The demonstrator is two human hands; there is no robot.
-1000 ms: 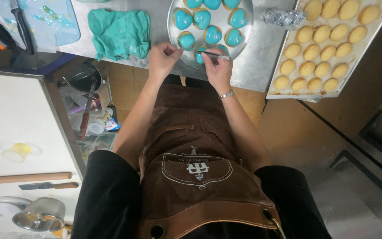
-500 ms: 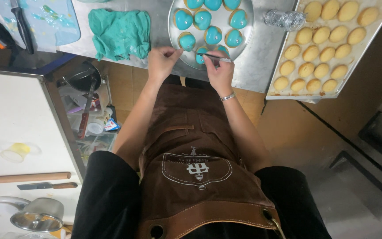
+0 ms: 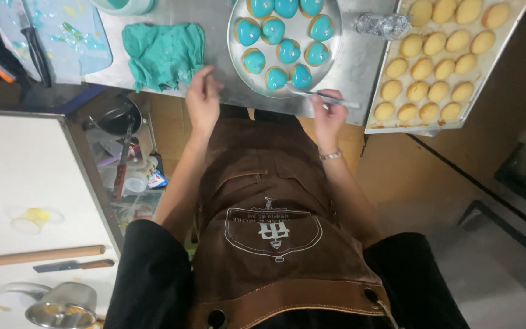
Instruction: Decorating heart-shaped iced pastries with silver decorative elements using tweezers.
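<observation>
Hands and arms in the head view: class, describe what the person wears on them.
Both arms are bare up to short black sleeves. The left hand wears nothing visible. The right hand has a thin silver bracelet at its wrist. No gloves.

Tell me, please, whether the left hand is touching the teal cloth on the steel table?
Apart. The head view shows bare steel between the left hand, resting at the table's front edge, and the teal cloth lying to its left.

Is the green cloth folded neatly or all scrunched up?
Scrunched up. The green cloth lies in a wrinkled, uneven heap on the metal table, beside the left hand.
</observation>
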